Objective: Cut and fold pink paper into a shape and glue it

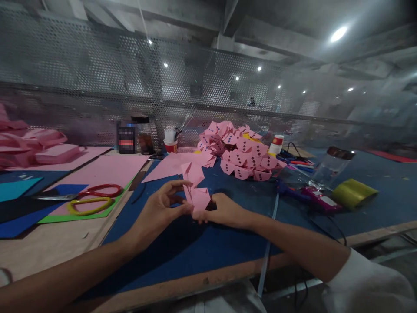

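A small folded pink paper piece (200,199) is held between both hands above the blue table surface. My left hand (163,204) pinches its left side between fingers and thumb. At its lower right edge, my right hand (224,211) has its fingers closed on the same piece. Just behind it lies another folded pink paper (193,174), close to the fingertips of my left hand. Farther back, a heap of folded pink papers with dark printed dots (247,158) sits beside flat pink sheets (169,165).
Scissors with red and yellow handles (89,206) lie on coloured sheets at left. Pink stacks (58,152) stand behind. At right are a clear jar (332,167), a yellow roll (353,193) and a magenta tool (321,200). Cups (170,145) stand near the mesh screen.
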Demonstrator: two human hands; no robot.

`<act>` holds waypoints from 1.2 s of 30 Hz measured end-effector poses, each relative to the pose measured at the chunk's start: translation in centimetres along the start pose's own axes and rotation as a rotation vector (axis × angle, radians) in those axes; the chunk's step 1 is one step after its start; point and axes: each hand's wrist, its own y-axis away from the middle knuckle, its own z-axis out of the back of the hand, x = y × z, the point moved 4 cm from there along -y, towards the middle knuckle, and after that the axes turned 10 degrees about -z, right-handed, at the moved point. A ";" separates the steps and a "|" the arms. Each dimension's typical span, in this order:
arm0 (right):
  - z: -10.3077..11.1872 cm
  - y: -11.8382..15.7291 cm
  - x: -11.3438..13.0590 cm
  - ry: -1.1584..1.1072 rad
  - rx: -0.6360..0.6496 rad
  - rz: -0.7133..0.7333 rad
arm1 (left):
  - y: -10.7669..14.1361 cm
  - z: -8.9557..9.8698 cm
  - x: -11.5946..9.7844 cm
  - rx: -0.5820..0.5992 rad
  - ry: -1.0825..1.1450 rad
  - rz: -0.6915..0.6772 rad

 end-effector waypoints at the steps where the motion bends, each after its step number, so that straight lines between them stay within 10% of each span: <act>1: -0.1 -0.1 -0.1 -0.008 0.004 -0.007 | 0.1 -0.1 0.0 0.017 -0.010 -0.005; 36: -0.4 0.0 -0.1 0.120 -0.025 -0.019 | -0.1 0.0 0.7 -0.034 0.183 0.013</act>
